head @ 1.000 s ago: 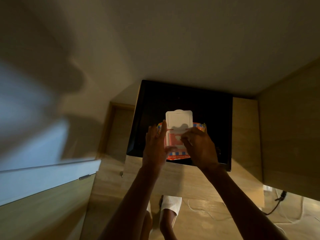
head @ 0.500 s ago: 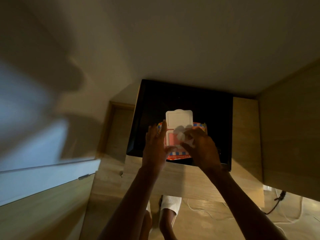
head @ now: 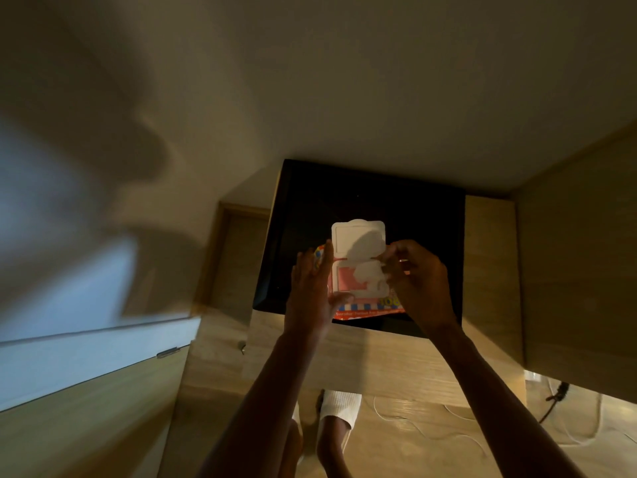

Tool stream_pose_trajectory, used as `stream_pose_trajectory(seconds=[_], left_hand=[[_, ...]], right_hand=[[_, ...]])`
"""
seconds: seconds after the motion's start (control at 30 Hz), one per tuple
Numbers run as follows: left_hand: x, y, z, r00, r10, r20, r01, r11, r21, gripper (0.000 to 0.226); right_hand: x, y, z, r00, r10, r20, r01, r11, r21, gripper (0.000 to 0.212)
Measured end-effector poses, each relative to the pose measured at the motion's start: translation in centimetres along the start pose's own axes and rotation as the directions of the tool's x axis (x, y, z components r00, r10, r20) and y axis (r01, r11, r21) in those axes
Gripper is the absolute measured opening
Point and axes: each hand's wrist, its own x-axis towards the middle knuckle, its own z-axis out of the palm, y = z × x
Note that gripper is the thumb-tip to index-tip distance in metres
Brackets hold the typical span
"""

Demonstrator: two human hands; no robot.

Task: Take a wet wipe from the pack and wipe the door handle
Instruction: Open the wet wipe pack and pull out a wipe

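Black worktop [head: 344, 188] carries the wet-wipe pack [head: 365, 310], its white lid [head: 348, 232] flipped open. The left hand [head: 310, 291] steadies the pack with straight fingers. The right hand [head: 420, 281], fingers pinching the wet wipe [head: 368, 276], has drawn it higher than a moment ago, so it looks nearly free.

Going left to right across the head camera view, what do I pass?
Blurred pale panel → left hand → wet wipe pack → right hand, pinching a wipe → wooden cabinet side.
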Motion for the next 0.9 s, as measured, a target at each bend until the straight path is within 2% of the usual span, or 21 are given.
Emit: stream_pose_trajectory(seconds=[0.13,0.3,0.53,0.73,0.9], left_hand=[[-0.1,0.0,0.1,1.0,-0.004,-0.006,0.004,1.0,0.001,0.097],[-0.1,0.0,0.1,1.0,-0.006,-0.008,0.006,1.0,-0.006,0.098],[0.0,0.0,0.1,1.0,-0.018,-0.003,0.018,1.0,-0.006,0.098],[0.2,0.0,0.2,1.0,-0.028,0.002,0.028,1.0,0.009,0.1],[0.2,-0.1,0.3,1.0,-0.023,-0.004,0.023,1.0,0.012,0.098]], right_hand=[[0.5,0.9,-0.6,0.997,0.052,0.048,-0.046,0.992,-0.121,0.021],[-0.3,1.2,-0.5,0.987,0.003,0.162,0.024,0.986,-0.164,0.033],[0.7,0.2,-0.9,0.988,-0.01,0.151,0.035,0.986,-0.162,0.025],[0.9,0.0,-0.3,0.972,-0.016,0.234,0.076,0.965,-0.25,0.026],[1.1,-0.6,0.1,0.986,-0.015,0.168,0.065,0.953,-0.296,0.02]])
